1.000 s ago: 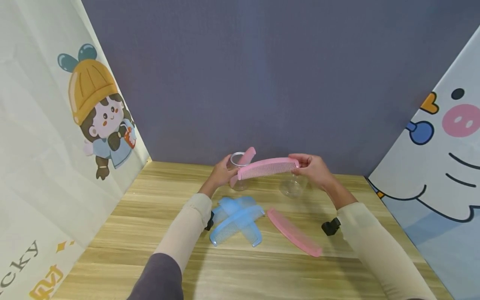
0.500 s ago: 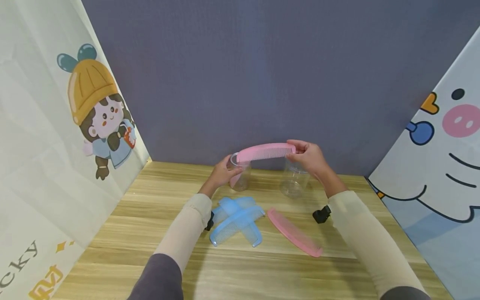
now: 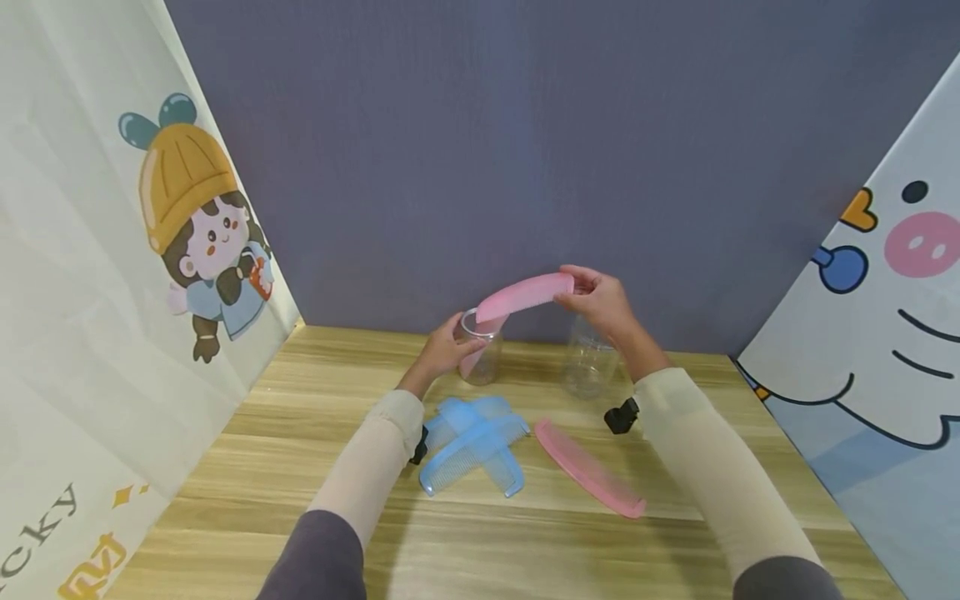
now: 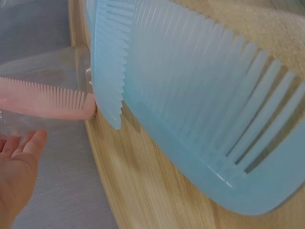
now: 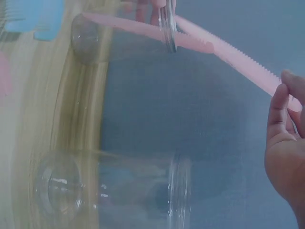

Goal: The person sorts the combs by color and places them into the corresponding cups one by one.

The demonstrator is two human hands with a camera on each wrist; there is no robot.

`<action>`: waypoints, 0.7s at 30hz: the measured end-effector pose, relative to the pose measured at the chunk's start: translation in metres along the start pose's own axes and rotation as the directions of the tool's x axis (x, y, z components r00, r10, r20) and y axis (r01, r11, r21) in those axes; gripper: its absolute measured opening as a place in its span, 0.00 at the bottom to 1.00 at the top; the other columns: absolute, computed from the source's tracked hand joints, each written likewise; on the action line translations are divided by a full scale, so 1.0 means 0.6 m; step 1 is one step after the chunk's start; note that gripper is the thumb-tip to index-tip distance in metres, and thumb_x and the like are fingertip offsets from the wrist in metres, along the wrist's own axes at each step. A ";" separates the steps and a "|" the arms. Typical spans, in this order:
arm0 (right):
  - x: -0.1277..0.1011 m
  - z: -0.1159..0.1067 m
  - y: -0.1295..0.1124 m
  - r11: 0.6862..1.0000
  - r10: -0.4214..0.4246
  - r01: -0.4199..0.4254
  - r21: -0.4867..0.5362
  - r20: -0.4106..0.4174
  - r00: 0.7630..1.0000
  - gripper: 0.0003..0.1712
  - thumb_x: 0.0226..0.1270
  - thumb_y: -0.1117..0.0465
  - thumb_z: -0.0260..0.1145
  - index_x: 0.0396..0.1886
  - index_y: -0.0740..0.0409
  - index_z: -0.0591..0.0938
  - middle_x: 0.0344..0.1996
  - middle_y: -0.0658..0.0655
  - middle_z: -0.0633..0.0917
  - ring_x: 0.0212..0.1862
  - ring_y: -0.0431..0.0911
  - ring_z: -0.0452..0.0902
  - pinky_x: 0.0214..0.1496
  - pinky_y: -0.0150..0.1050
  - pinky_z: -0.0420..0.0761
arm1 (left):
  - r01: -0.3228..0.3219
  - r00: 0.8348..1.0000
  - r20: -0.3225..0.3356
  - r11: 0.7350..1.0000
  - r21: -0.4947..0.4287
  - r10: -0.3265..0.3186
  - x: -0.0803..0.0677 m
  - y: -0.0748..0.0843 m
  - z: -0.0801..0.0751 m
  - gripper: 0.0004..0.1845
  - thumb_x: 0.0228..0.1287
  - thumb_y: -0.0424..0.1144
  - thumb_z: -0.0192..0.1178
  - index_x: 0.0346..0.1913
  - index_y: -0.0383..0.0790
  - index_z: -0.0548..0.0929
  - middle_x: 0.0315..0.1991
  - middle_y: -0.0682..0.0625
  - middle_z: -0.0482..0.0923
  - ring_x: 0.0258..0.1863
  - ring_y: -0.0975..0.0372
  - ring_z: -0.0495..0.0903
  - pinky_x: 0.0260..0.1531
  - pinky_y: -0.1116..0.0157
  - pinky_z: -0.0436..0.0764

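Note:
In the head view my right hand (image 3: 598,302) pinches a pink comb (image 3: 525,293) by its right end. The comb slants down to the left, its lower end at the mouth of a clear jar (image 3: 486,367). My left hand (image 3: 444,346) grips this upright jar from the left, thumb in front. Another pink comb (image 5: 143,31) stands slanted inside the jar, as the right wrist view shows. Its teeth show through the wall in the left wrist view, beside my left fingers (image 4: 35,143).
A second clear jar (image 3: 588,367) stands to the right, under my right hand. Several blue combs (image 3: 476,442) lie crossed in a pile on the wooden table (image 3: 300,467). A loose pink comb (image 3: 588,475) lies right of them. A grey wall (image 3: 480,150) rises behind.
My right hand has lifted the pink comb and moved left, bringing its lower end to the left jar's mouth. The left hand has stayed on that jar.

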State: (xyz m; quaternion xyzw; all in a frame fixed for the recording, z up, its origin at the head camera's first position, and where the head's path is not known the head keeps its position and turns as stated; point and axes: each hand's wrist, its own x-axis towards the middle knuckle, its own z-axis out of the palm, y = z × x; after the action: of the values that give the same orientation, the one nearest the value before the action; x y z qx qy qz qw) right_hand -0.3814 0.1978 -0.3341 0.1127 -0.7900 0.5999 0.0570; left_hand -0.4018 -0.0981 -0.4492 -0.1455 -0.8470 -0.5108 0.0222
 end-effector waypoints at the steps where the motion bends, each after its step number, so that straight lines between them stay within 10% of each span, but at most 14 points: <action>1: 0.002 0.004 -0.002 1.000 -0.003 0.003 0.004 0.000 1.000 0.36 0.65 0.66 0.74 0.72 0.61 0.74 0.43 0.44 0.83 0.41 0.33 0.80 0.41 0.24 0.84 | 0.002 1.000 0.001 1.000 -0.005 -0.002 -0.001 0.000 -0.001 0.42 0.66 0.51 0.70 0.78 0.44 0.63 0.74 0.41 0.68 0.72 0.46 0.70 0.70 0.47 0.73; 21: 0.015 0.046 -0.006 0.994 -0.076 0.082 0.071 -0.076 0.994 0.29 0.68 0.68 0.69 0.68 0.65 0.77 0.64 0.68 0.81 0.41 0.31 0.82 0.47 0.21 0.83 | 0.001 1.000 -0.007 1.000 -0.012 -0.001 0.001 -0.006 -0.001 0.41 0.66 0.51 0.69 0.77 0.46 0.64 0.74 0.41 0.69 0.71 0.46 0.72 0.69 0.47 0.75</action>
State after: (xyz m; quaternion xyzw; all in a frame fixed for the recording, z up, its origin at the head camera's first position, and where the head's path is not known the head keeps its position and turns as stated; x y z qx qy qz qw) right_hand -0.3880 0.1694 -0.3365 0.1238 -0.7595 0.6298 0.1054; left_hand -0.4034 -0.1002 -0.4518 -0.1435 -0.8439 -0.5164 0.0242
